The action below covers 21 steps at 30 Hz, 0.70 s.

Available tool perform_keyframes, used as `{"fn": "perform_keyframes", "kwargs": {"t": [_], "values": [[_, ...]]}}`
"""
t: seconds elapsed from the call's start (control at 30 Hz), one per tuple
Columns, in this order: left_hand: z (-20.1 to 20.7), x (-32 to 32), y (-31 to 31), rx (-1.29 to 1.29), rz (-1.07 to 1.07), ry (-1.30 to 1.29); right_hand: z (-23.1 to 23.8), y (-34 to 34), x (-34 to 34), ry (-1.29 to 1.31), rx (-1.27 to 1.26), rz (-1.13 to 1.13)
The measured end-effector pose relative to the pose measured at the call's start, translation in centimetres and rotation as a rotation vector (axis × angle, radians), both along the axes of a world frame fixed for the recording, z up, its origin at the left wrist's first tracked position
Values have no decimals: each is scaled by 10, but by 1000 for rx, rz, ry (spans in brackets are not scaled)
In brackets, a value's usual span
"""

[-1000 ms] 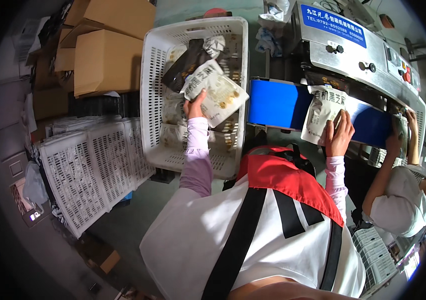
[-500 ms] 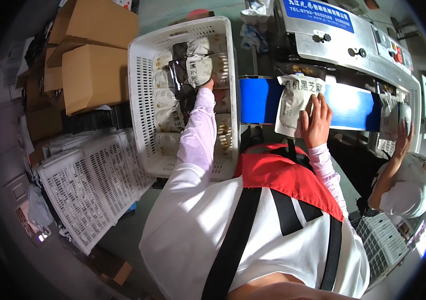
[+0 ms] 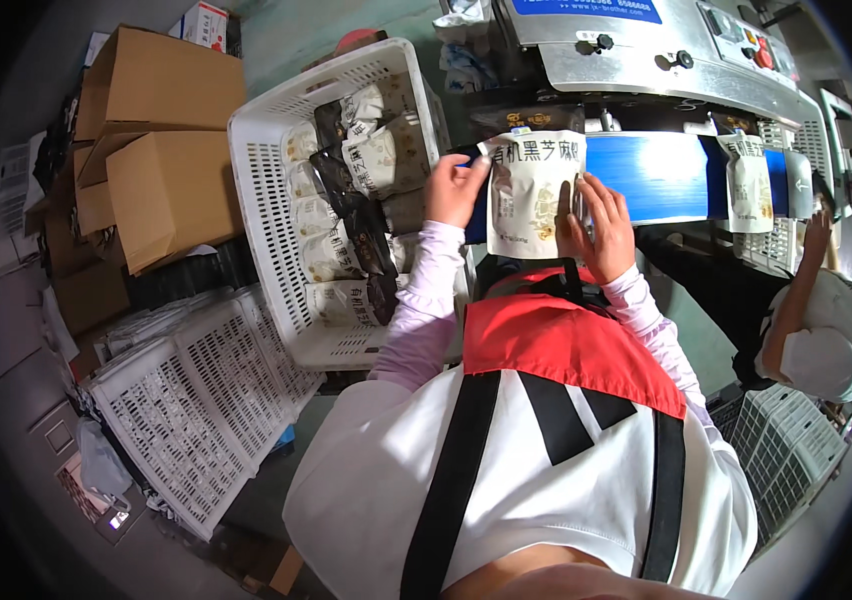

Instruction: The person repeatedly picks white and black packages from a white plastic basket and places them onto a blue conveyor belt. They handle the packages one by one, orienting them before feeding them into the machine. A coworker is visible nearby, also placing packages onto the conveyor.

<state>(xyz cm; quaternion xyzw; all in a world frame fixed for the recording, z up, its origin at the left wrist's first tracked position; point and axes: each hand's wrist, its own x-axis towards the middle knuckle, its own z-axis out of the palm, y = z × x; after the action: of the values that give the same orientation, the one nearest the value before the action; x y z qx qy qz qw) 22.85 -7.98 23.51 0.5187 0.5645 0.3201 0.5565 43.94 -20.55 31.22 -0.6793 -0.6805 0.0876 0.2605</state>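
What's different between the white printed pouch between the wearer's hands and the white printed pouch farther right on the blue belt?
The left pouch has the left hand and right hand at its sides; neither is at the right pouch.
The left pouch lies nearer the white slotted crate than the right pouch.
The left pouch looks wider in view than the right pouch.
Both are white with dark lettering.

The left of two fisheye cameras on my head looks down, upright and unmirrored, past my white shirt (image 3: 556,480), which fills the lower middle close up. Farther off, above centre, it takes in my left hand (image 3: 456,190) and right hand (image 3: 604,225), then the steel packaging machine (image 3: 636,65), straight edges bending toward the dark rim
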Motion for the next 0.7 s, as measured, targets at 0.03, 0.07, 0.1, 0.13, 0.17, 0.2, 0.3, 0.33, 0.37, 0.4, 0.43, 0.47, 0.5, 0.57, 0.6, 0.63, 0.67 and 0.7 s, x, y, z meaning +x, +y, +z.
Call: {"fn": "perform_keyframes", "kwargs": {"t": [0.03,0.07,0.1,0.13,0.17,0.2,0.3,0.33,0.37,0.4,0.43,0.47,0.5,0.57,0.6,0.63,0.67,0.7], "values": [[7,6,-7,69,-20,81,1,0,3,-26,32,-9],[14,11,-14,138,-40,162,2,0,8,-48,46,-32],[14,14,-16,103,-103,231,3,-1,17,-73,61,-56],[20,19,-21,192,-72,225,4,-2,26,-94,76,-77],[24,20,-23,183,-65,215,5,-3,35,-113,73,-137],[27,20,-23,176,-61,202,2,-5,50,-147,102,-177],[32,10,-18,169,-72,256,4,-13,100,-306,99,-320],[35,7,-16,148,-70,238,4,-15,118,-365,90,-364],[40,4,-14,129,-71,222,5,-18,133,-424,75,-393],[43,1,-13,109,-73,200,-2,-25,153,-473,17,-496],[32,-5,-12,87,-66,142,-7,-30,170,-529,-19,-553],[33,-8,-12,78,-59,153,-10,-35,183,-586,-58,-613],[36,-10,-12,70,-50,166,-12,-37,191,-575,-71,-646],[38,-16,-10,40,-35,173,-16,-41,205,-555,-96,-659],[37,-19,-9,42,-17,229,-15,-40,205,-559,-107,-681],[35,-23,-9,44,0,285,-19,-40,208,-561,-107,-678],[31,-26,-8,46,18,341,-23,-41,211,-563,-106,-675],[28,-30,-7,78,33,358,-24,-40,212,-560,-110,-660]]}}
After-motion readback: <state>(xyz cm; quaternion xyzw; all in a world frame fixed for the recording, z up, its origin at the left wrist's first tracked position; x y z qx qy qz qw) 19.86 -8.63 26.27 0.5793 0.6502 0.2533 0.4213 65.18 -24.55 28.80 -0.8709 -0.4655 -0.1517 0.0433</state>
